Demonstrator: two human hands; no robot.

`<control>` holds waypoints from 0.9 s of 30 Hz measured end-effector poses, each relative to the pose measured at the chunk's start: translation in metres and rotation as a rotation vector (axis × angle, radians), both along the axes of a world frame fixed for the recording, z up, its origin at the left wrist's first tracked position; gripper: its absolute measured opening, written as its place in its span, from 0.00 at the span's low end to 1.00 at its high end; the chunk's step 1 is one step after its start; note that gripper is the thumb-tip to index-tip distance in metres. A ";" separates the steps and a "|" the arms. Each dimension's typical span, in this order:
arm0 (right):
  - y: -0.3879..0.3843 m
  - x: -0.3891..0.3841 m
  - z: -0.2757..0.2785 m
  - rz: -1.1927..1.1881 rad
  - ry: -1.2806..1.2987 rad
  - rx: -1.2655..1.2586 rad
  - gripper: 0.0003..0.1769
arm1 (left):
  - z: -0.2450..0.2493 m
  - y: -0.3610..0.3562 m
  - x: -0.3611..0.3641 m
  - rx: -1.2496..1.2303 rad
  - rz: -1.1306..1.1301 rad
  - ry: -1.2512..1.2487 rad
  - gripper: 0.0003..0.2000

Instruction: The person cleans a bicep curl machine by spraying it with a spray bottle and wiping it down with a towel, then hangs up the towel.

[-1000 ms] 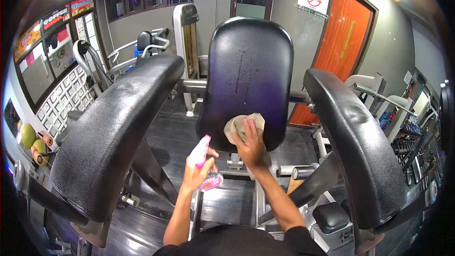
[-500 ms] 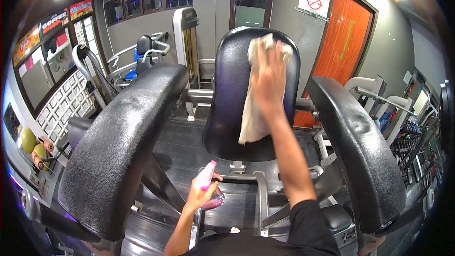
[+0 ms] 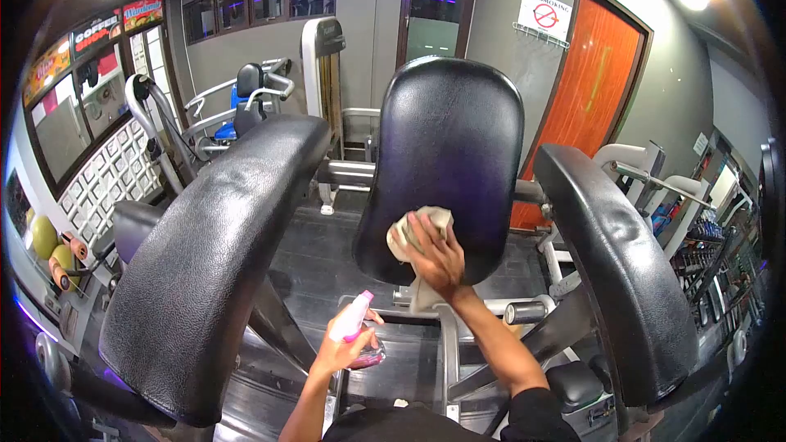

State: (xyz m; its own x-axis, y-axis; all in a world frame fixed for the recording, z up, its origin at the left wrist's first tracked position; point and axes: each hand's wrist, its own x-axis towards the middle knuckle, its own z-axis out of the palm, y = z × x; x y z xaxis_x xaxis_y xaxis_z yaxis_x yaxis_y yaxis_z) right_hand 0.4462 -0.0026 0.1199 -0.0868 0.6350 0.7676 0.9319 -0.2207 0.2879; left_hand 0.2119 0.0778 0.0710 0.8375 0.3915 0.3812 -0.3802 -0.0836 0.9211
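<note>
left grip (image 3: 334,352) closed round spray bottle (image 3: 354,319); right grip (image 3: 435,262) loosely curled, holding cloth (image 3: 399,244). beyond right grip, sign (image 3: 544,14) reads "no smoking".

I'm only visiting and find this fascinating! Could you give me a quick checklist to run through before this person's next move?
1. Cloth under the right hand: ok, against the lower part of the black backrest.
2. Cloth fully gathered: not ok, one end hangs down below the hand.
3. Spray bottle held: ok, the left hand grips it.
4. Hands clear of the left pad and right pad: ok, both are between them, touching neither.
5. Backrest fully dry: cannot tell, its surface is shiny.
6. Enough liquid in the bottle: cannot tell, fingers partly cover it.
</note>
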 end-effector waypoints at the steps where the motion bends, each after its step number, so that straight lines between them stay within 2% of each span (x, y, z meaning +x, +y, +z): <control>1: 0.003 0.001 0.009 0.000 -0.003 0.008 0.29 | 0.001 -0.002 -0.003 0.000 -0.002 0.006 0.20; 2: 0.007 0.000 0.022 -0.077 -0.037 0.000 0.26 | 0.003 -0.003 -0.004 -0.036 0.018 0.005 0.18; 5: 0.036 0.003 0.058 -0.111 -0.020 0.118 0.29 | -0.002 -0.004 -0.002 -0.084 0.030 -0.008 0.16; 9: 0.074 0.029 0.148 -0.127 0.001 0.274 0.33 | -0.002 -0.008 -0.006 -0.051 0.034 0.063 0.15; 11: 0.090 0.050 0.196 -0.151 -0.011 0.381 0.31 | -0.001 -0.009 -0.010 -0.022 0.026 0.092 0.14; 13: 0.108 0.070 0.227 -0.156 0.095 0.500 0.29 | 0.000 -0.012 -0.014 -0.071 0.031 0.103 0.13; 15: 0.112 0.071 0.233 -0.180 0.173 0.487 0.25 | 0.000 -0.011 -0.017 -0.033 0.045 0.104 0.14; 17: 0.107 0.064 0.220 -0.117 0.012 0.371 0.22 | 0.000 -0.013 -0.021 -0.057 0.059 0.118 0.13; 19: 0.092 0.046 0.195 0.069 -0.189 0.243 0.24 | -0.002 -0.012 -0.022 -0.052 0.061 0.102 0.13; 20: 0.091 0.042 0.171 0.152 -0.051 0.169 0.25 | -0.003 -0.013 -0.023 -0.050 0.057 0.092 0.13; 21: 0.083 0.035 0.156 0.185 -0.174 0.080 0.24 | -0.004 -0.011 -0.022 -0.049 0.056 0.092 0.13; 23: 0.079 0.027 0.147 0.200 -0.232 0.004 0.22 | -0.007 -0.009 -0.019 -0.056 0.038 0.113 0.14; 24: 0.081 0.026 0.155 0.182 -0.255 0.009 0.16 | -0.008 -0.008 -0.017 -0.051 0.042 0.114 0.15; 27: 0.102 0.027 0.170 0.032 -0.279 0.123 0.18 | -0.006 -0.007 -0.012 -0.030 0.030 0.093 0.16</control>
State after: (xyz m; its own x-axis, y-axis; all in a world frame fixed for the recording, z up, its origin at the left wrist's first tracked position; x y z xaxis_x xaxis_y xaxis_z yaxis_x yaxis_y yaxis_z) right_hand 0.4729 0.0991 0.2904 -0.3231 0.5324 0.7824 0.8278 -0.2417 0.5063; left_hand 0.2000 0.0704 0.0650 0.8568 0.4267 0.2895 -0.2902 -0.0650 0.9547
